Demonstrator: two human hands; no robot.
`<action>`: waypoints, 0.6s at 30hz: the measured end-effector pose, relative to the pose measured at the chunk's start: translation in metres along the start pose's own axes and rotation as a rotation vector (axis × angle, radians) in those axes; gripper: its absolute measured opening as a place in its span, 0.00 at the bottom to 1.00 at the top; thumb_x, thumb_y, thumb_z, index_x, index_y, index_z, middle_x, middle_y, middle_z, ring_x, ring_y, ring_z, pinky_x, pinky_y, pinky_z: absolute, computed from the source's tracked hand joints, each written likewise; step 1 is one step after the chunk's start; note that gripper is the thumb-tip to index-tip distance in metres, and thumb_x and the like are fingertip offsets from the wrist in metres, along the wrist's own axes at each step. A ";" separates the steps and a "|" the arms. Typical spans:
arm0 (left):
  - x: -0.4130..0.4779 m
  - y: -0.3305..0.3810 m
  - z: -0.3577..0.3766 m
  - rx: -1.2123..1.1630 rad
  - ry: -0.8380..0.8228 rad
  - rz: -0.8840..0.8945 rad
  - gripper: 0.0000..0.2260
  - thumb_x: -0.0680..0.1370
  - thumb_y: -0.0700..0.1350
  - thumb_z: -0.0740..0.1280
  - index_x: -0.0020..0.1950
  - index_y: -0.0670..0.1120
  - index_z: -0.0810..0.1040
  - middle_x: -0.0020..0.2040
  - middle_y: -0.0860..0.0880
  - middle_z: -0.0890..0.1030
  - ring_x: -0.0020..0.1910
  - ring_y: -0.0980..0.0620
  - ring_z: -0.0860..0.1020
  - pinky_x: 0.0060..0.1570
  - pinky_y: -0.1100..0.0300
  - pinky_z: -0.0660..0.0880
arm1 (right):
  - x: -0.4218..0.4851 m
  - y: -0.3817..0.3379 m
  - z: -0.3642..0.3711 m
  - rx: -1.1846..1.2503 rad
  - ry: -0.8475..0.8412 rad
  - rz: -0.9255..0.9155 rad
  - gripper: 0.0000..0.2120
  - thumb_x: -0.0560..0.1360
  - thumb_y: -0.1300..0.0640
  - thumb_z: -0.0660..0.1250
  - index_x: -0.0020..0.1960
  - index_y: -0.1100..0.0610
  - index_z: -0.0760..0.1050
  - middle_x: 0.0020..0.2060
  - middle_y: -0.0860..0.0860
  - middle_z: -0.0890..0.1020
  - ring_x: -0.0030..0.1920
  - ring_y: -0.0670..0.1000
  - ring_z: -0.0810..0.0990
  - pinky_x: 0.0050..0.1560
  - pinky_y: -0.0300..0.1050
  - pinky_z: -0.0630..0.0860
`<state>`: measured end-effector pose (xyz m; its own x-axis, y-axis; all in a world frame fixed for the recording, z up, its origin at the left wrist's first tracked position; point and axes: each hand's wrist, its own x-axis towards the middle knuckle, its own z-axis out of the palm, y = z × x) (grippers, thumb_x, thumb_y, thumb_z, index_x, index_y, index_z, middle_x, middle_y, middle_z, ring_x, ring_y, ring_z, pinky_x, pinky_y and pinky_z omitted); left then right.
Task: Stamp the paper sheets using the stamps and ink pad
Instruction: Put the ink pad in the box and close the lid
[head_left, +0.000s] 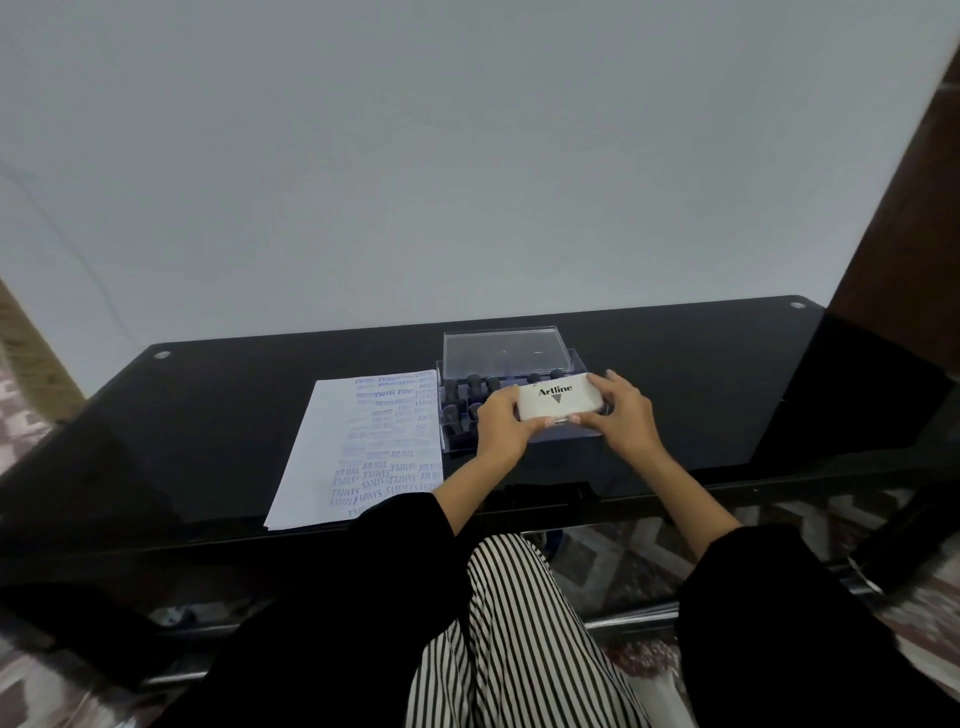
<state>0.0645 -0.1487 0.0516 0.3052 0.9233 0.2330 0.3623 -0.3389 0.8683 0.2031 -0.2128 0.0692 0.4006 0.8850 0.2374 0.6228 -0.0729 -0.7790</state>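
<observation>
A white ink pad case (558, 400) marked "Artline" is held closed between both hands, just above the clear plastic stamp box (457, 436). My left hand (501, 423) grips its left end and my right hand (626, 410) grips its right end. Several black-handled stamps (460, 389) stand in the box, whose clear lid (501, 347) is tipped open at the back. To the left lies a stack of paper sheets (358, 452); the top sheet is covered with blue stamped words on its right half.
Everything rests on a black glass table (208, 415) against a pale wall. The table's front edge runs just below the paper. Striped trousers and black sleeves fill the lower view, with a patterned floor beneath the glass.
</observation>
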 end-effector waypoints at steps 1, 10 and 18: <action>0.004 0.002 0.000 -0.006 -0.002 -0.006 0.17 0.69 0.38 0.75 0.56 0.37 0.78 0.55 0.39 0.81 0.52 0.44 0.78 0.50 0.50 0.76 | 0.005 -0.001 -0.002 -0.010 -0.011 0.003 0.33 0.67 0.65 0.74 0.69 0.65 0.66 0.71 0.62 0.64 0.71 0.60 0.64 0.70 0.52 0.64; 0.037 -0.001 0.012 -0.061 -0.025 -0.089 0.22 0.68 0.37 0.76 0.60 0.37 0.77 0.60 0.40 0.78 0.59 0.43 0.77 0.59 0.50 0.74 | 0.036 0.008 -0.003 -0.076 -0.081 0.019 0.30 0.67 0.67 0.73 0.67 0.66 0.69 0.69 0.61 0.68 0.68 0.57 0.68 0.59 0.33 0.65; 0.055 -0.011 0.021 0.056 -0.109 -0.034 0.23 0.67 0.34 0.75 0.62 0.37 0.77 0.65 0.41 0.74 0.62 0.43 0.74 0.64 0.56 0.70 | 0.057 0.029 0.008 -0.103 -0.067 0.018 0.23 0.69 0.64 0.73 0.63 0.65 0.74 0.67 0.59 0.72 0.65 0.55 0.72 0.65 0.39 0.66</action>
<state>0.0956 -0.0984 0.0455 0.3848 0.9103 0.1527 0.4218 -0.3205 0.8481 0.2387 -0.1610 0.0561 0.3684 0.9117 0.1818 0.6833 -0.1330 -0.7179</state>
